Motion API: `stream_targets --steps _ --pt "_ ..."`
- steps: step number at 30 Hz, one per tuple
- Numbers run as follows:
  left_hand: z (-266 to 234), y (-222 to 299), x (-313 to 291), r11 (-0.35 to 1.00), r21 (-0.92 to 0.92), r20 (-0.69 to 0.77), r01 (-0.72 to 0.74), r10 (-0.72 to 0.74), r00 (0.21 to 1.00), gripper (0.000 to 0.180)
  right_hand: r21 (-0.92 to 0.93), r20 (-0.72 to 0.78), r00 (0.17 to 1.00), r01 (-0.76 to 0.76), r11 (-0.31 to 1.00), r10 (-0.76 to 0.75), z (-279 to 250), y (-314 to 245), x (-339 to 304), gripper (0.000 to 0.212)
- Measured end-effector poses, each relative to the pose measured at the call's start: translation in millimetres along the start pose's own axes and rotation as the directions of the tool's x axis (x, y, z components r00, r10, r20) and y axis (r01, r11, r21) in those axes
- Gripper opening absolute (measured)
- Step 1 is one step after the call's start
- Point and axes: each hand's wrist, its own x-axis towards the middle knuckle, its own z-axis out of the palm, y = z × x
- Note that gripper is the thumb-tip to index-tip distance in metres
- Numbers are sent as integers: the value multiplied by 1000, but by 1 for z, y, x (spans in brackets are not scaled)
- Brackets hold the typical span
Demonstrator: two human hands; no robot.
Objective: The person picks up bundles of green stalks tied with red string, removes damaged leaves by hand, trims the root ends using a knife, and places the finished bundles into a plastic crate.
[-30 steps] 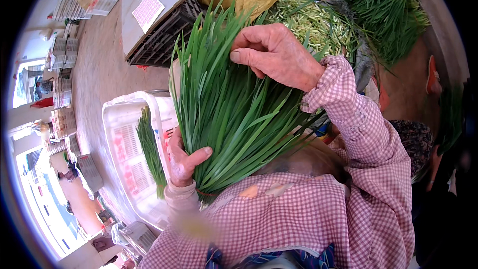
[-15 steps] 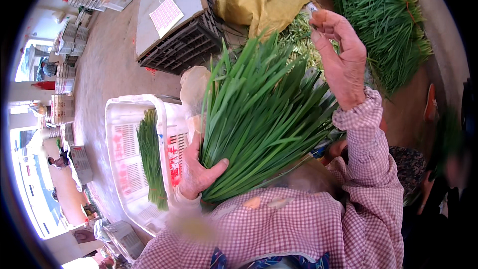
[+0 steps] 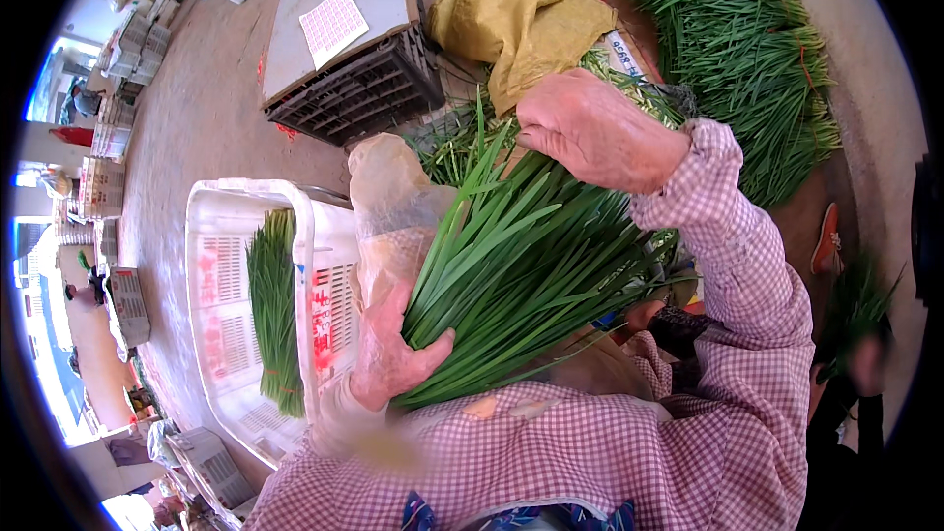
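On the floor at the upper right, a broad heap of green leaf bundles [image 3: 747, 69] lies beyond the person's reach-side arm. At the left stands a white plastic crate [image 3: 218, 300], open-topped, with one slim green bundle [image 3: 270, 305] inside against its near side. Between them, over the lap, is the leaf bunch [image 3: 516, 280]—long flat blades fanning up and right from the lower end. Watching remotely, I see the left hand [image 3: 393, 354] wrapped about that lower end, thumb across the front, fingers hidden behind; it seems to carry the hold alone. The right hand [image 3: 600, 128] is curled in above the upper leaves, its fingertips turned from my camera, so I cannot tell how tightly it closes or whether it pinches a blade. I see no tie on the bunch, so my worry is the left thumb: if it slackens, outer blades could slide off the lap. A hard pull from above could also tear or crease leaves—or drag sound ones out along with a single blade.
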Motion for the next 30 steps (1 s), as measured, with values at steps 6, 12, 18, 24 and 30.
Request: stream_targets --steps 6,12,18,24,30 --pt "2 5 -4 998 60 50 35 -38 998 50 -559 -285 957 -125 820 -48 19 11 -15 18" --pt "4 0 -2 994 112 79 5 -14 997 51 480 -448 810 -140 866 379 -20 9 -23 26" --pt "5 9 1 992 121 106 -34 21 994 49 -171 -10 1000 25 985 -27 4 -24 2 19" --pt "8 7 0 991 126 96 -46 34 995 51 -241 -311 940 65 968 -141 33 -15 -4 10" --pt "11 10 2 982 142 99 -122 109 989 51 117 -468 853 -198 973 230 -20 4 -20 15"
